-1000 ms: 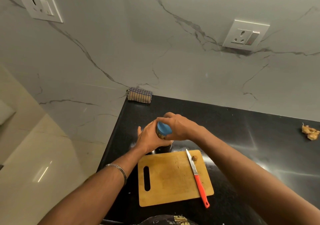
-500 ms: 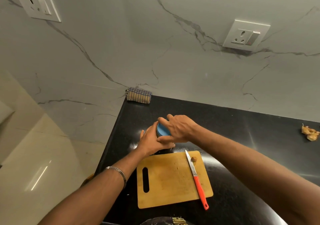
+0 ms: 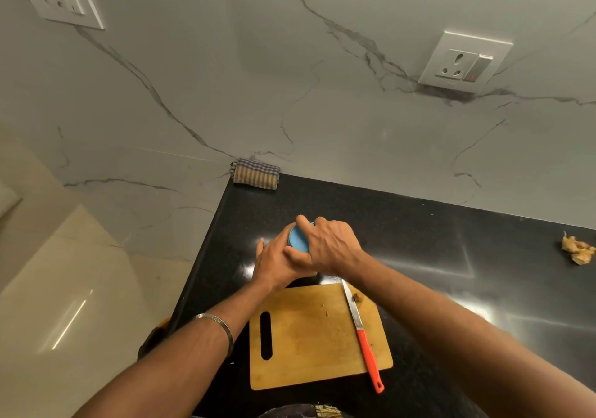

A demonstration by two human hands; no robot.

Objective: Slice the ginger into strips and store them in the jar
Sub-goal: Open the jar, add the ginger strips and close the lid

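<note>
Both hands are on the jar just beyond the cutting board. My left hand [image 3: 273, 262] wraps round the jar's body, which it hides almost entirely. My right hand [image 3: 325, 246] grips the blue lid [image 3: 297, 239] from above, fingers curled over its rim. On the wooden cutting board [image 3: 309, 337] lies an orange-handled knife [image 3: 363, 337] along the right side, with a small ginger piece [image 3: 358, 296] next to its blade. More ginger scraps [image 3: 577, 250] lie on the black counter at the far right.
A folded checked cloth [image 3: 256, 173] sits at the counter's back left corner against the marble wall. The counter's left edge [image 3: 200, 272] drops to a pale floor. Wall sockets [image 3: 464, 63] are mounted above.
The hands and jar have stayed beyond the board. My right hand has turned a little on the blue lid, its fingers shifting round the rim.
</note>
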